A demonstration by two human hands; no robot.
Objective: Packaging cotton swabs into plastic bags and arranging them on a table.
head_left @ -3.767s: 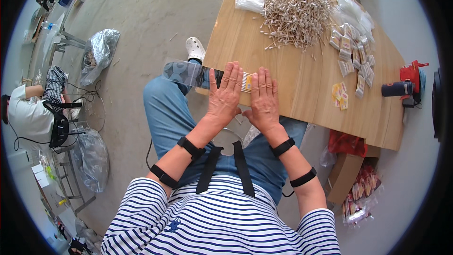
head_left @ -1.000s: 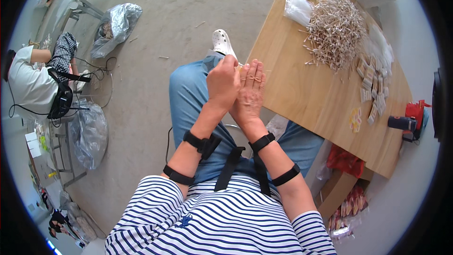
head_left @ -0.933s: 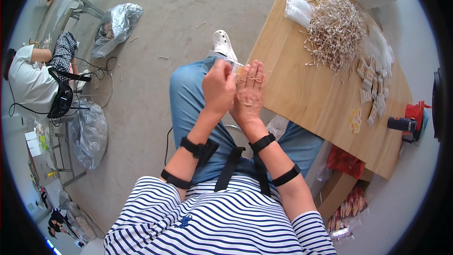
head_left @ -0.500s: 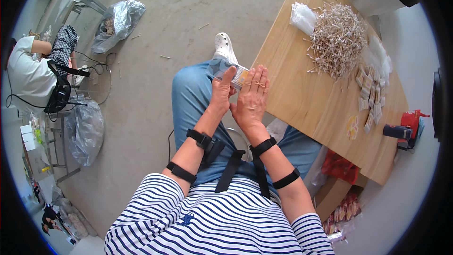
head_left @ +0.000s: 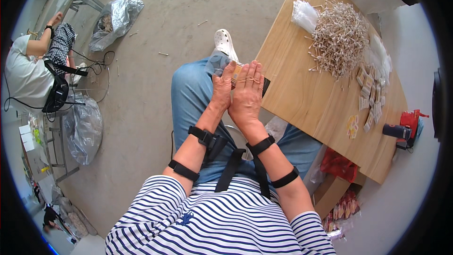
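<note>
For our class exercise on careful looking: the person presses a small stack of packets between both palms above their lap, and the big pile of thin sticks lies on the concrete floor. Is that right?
Not quite. The head view shows the left hand and right hand pressing the small stack of packets above the lap, but the pile of thin sticks lies on the wooden table, not the floor.

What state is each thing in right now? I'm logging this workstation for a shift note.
Left hand: fingers straight, pressed against the small packet stack.
Right hand: flat, pressed on the stack's other side.
Small packet stack: squeezed between both palms, mostly hidden.
Pile of thin sticks: loose heap on the wooden table.
Filled packets: scattered flat.
Silver bag: open, on the floor.
</note>
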